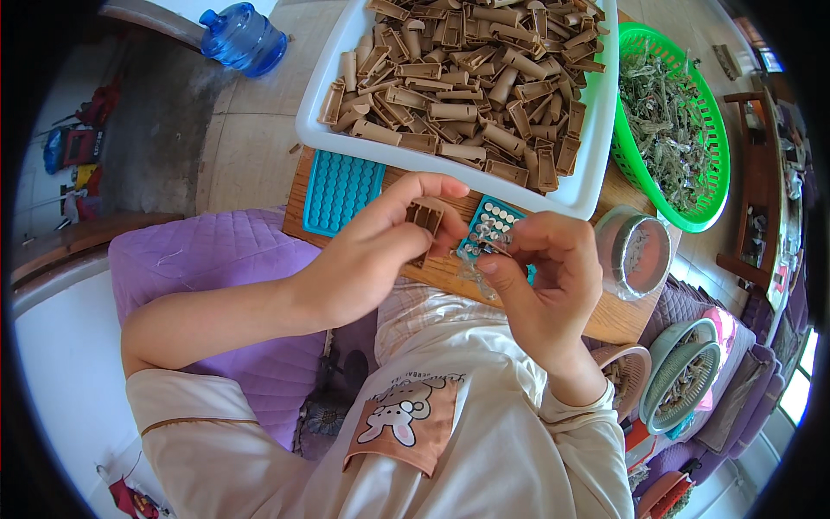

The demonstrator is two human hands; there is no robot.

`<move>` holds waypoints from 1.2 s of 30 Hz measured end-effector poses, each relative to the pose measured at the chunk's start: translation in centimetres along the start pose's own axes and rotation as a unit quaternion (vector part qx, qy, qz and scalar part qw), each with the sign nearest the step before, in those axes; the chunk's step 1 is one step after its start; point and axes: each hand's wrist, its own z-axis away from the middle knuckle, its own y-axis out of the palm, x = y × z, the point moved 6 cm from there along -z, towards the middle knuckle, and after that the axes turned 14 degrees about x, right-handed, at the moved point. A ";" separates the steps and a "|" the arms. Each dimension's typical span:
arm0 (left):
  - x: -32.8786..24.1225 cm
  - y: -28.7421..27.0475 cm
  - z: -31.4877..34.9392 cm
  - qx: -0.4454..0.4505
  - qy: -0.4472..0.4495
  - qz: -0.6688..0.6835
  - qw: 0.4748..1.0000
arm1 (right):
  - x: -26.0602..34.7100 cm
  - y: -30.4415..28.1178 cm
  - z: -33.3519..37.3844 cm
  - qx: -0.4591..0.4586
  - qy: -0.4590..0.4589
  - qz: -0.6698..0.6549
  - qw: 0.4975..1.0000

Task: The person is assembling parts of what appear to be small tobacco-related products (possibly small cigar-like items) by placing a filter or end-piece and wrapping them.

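Observation:
Between the thumb and fingers of my left hand (367, 242) is a small brown plastic case part (424, 218), its hollow, ribbed side facing up. My right hand (553, 281) pinches a clear plastic piece (471, 272) with thin, irregular branches; its exact kind I cannot make out. Both hands are close together over the wooden table (402, 182). Under and behind the right fingers lies a teal tray (477, 246) with small white round pieces (494, 212) in it, partly hidden. To the left of my left hand sits another teal tray (341, 192) with rows of round hollows.
A large white bin (605, 104) heaped with brown case parts (467, 78) stands beyond my hands. At its right is a green basket (724, 164) of clear plastic pieces (661, 121). A round tub (612, 251) stands by my right hand, with more baskets (661, 424) at lower right. A purple quilted cover (207, 259) lies left.

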 end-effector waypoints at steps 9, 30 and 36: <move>-0.9 1.5 0.3 0.041 0.056 -0.161 0.985 | 0.4 1.1 1.0 -0.014 -0.009 0.024 1.000; -0.8 1.2 1.1 0.014 0.083 -0.213 0.974 | 0.8 2.0 2.2 -0.023 -0.042 0.033 0.998; -0.1 0.6 0.9 0.001 0.034 -0.172 0.985 | -0.4 2.4 2.8 0.001 0.054 -0.051 0.997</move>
